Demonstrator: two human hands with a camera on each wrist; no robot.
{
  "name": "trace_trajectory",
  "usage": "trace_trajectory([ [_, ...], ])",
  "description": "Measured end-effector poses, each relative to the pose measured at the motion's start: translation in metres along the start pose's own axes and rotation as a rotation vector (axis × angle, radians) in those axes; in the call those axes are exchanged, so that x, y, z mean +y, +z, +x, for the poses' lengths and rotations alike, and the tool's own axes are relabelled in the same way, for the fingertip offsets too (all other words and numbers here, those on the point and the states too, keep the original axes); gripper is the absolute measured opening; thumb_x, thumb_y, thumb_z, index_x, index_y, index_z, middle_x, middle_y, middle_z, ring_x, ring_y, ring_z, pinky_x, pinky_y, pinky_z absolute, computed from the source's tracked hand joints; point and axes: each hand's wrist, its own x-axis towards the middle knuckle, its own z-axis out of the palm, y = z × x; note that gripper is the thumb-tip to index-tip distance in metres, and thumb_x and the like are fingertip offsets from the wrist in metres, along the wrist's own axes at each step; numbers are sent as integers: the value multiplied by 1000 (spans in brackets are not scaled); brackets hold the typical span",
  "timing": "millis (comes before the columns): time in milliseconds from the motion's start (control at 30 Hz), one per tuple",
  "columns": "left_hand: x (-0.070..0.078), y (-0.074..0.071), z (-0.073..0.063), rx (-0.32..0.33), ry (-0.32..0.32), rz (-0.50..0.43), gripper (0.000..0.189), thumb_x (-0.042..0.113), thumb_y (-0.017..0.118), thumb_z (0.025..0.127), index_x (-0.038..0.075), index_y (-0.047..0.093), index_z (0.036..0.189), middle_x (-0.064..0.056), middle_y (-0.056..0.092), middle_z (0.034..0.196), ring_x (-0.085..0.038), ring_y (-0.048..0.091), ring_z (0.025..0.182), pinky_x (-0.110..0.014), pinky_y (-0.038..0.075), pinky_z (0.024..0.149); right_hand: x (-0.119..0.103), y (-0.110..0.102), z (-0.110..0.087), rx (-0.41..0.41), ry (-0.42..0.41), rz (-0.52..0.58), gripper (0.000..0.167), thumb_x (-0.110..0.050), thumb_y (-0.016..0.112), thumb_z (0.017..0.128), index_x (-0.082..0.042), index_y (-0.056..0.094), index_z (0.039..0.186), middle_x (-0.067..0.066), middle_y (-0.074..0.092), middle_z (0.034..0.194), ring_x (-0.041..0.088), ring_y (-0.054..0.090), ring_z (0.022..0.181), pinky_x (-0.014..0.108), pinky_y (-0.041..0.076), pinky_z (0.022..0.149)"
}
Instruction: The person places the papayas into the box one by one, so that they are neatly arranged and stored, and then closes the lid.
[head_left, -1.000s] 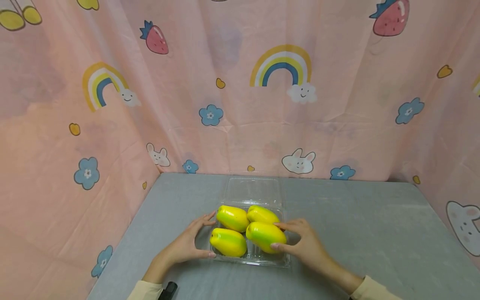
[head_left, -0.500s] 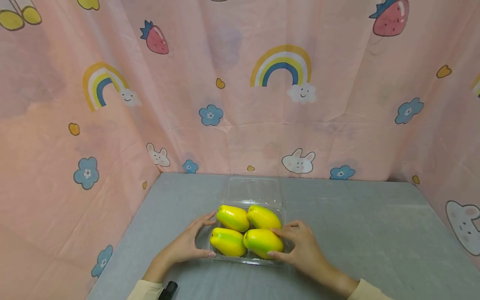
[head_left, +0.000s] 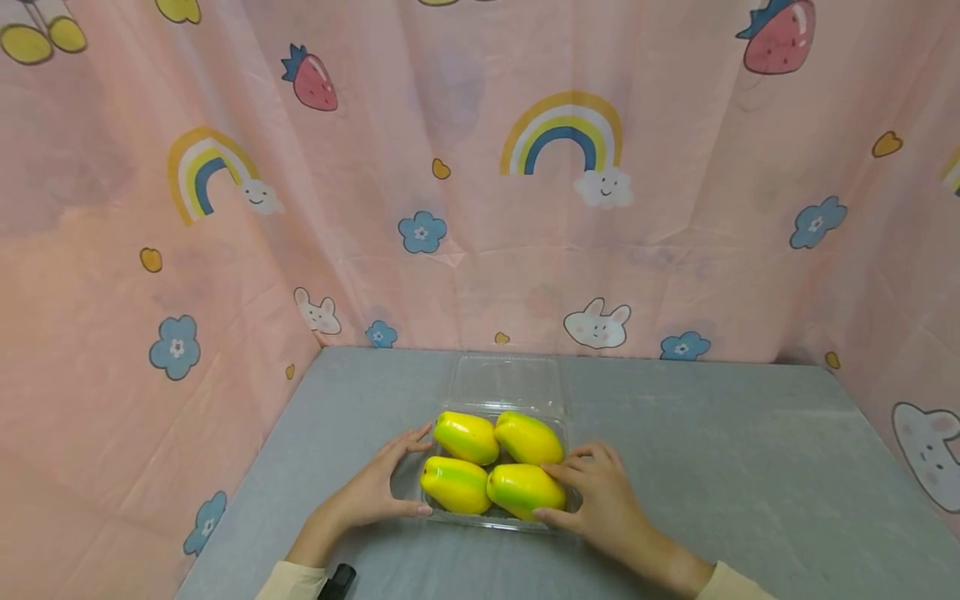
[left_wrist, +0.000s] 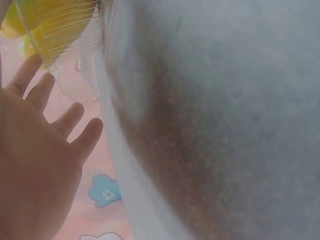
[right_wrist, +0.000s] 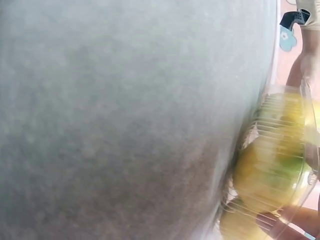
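A clear plastic clamshell box lies on the grey table, its lid folded back. Several yellow-green papayas sit inside in two rows. My right hand pinches the front right papaya between thumb and fingers at its right end. Left of it lies the front left papaya; behind are the back left papaya and back right papaya. At the box's left side my left hand is spread, thumb by the front corner; its fingers look straight in the left wrist view.
The grey table reaches back to a pink patterned curtain, which also hangs along both sides. A black strap shows at the left wrist.
My right hand has brought the front right papaya down and slightly left into its place in the box. It then stays nearly still. The left hand has not moved.
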Motion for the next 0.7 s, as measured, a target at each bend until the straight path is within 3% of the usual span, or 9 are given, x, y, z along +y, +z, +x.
trace_trajectory([
  [267,-2,0,0,8,2,15,94,59,83,68,33,41,147,3,21,167,-37,16,155,-72,23,115,-6,-3,3,-46,29,-10,54,-57,83,67,-20,78,106,-9,78,95,20,60,103,66,30,110],
  [700,1,0,-1,-1,0,11,93,58,84,68,30,42,147,5,19,167,-37,14,155,-73,22,114,-6,-3,1,-28,9,-21,62,-60,83,63,-17,76,108,-6,77,98,21,60,104,64,31,109],
])
